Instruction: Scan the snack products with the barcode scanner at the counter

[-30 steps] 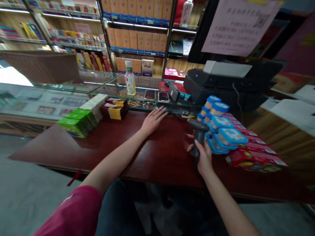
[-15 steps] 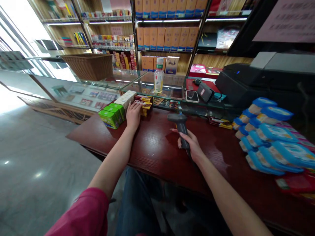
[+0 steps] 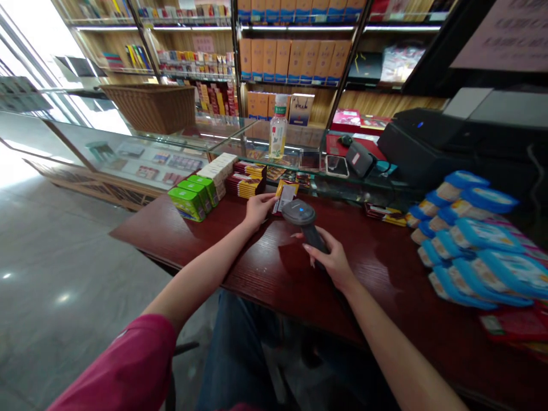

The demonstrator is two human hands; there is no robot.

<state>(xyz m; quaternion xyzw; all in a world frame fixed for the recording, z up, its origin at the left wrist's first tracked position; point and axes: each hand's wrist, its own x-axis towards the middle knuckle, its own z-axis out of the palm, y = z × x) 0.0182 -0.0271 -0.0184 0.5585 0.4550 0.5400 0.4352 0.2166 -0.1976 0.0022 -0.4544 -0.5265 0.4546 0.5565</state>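
My left hand (image 3: pixel 258 210) pinches the left edge of a small brown-and-yellow packet (image 3: pixel 286 191), held up on edge above the table. A pale panel on the packet faces me. In my right hand (image 3: pixel 329 257) is a dark barcode scanner (image 3: pixel 298 212), gripped round its handle, its head close to the packet and a small blue light on top. Behind my left hand lies a stack of similar packets (image 3: pixel 246 181). Left of that stack stand a row of white boxes (image 3: pixel 218 166) and several green boxes (image 3: pixel 192 197).
Blue-lidded tubs (image 3: pixel 475 240) are piled at the right of the brown table (image 3: pixel 240 257). A few packets (image 3: pixel 385 213) lie near the back edge. On the glass counter stand a bottle (image 3: pixel 278 134), a phone (image 3: pixel 337 166) and a wicker basket (image 3: pixel 152 108).
My left hand has moved right from the stack and now holds one packet. The scanner's head has tilted and shifted slightly left, toward that packet.
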